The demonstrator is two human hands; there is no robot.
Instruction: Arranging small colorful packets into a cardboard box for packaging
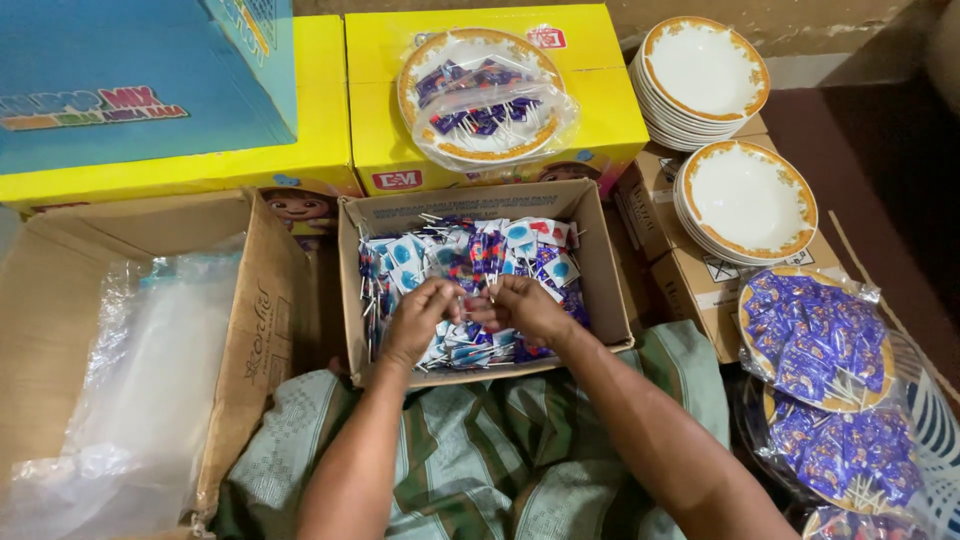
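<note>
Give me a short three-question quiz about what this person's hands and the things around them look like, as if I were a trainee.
1. True or false: both hands are inside the small cardboard box of wrapped lollipops.
2. Which is stacked at the upper right? A) empty white plates with gold rims B) metal cups C) folded towels
3. What lies on the yellow carton behind the box?

Key
1. True: the left hand and right hand meet over the lollipops, fingers curled on some sticks.
2. A
3. A plate of lollipops wrapped in clear plastic.
</note>
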